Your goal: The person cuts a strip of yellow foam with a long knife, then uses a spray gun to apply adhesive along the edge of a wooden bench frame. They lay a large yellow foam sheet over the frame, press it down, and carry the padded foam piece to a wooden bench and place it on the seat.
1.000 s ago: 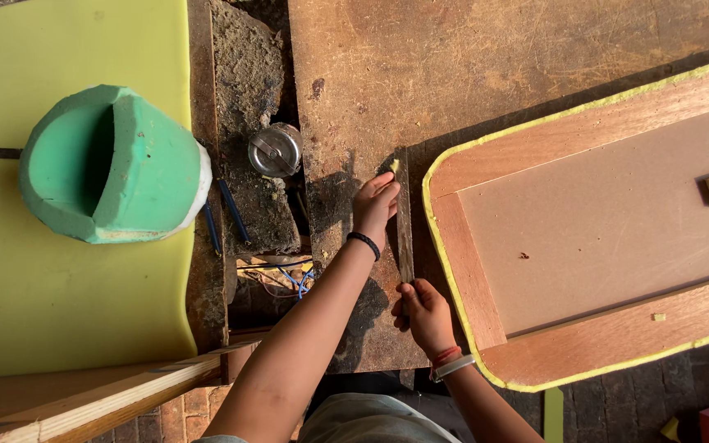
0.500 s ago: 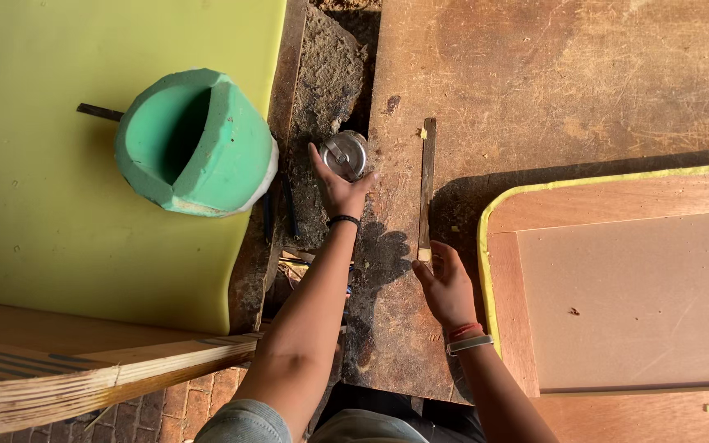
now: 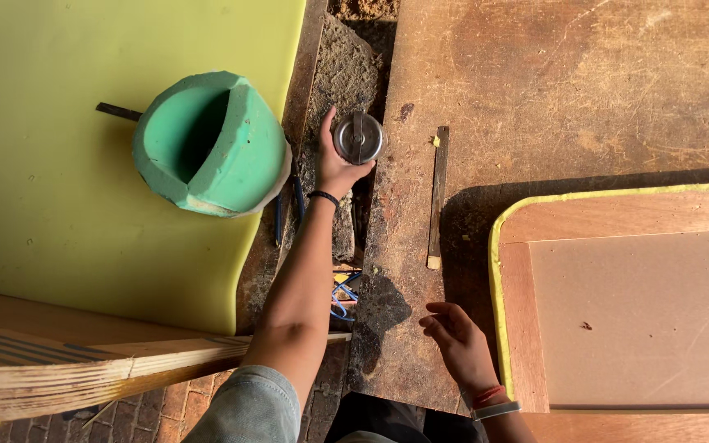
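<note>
So the left hand (image 3: 331, 168) has its fingers wrapped round a small round metal tin (image 3: 358, 138), shiny lid with a bar-like handle across the top, right at the gap between the worn wooden board (image 3: 584, 90) and the rough gritty strip beside it. Looks like a proper grip around the side wall, though I can't quite tell if it's lifted or sitting on the surface. My guess is it's stiff, fairly light, and a bit slippery being bare metal, so the rim or that cross bar is the sensible place to hold it. The right hand (image 3: 455, 343) is loose and open, holding nothing, hovering low over the board near the bottom edge. A thin flat wooden strip (image 3: 437, 197) lies on the board between the two hands, untouched. Off to the left there's a green foam cylinder (image 3: 211, 143) sitting on a yellow foam sheet (image 3: 51, 205), and a yellow-edged wooden panel (image 3: 617, 312) on the right.
</note>
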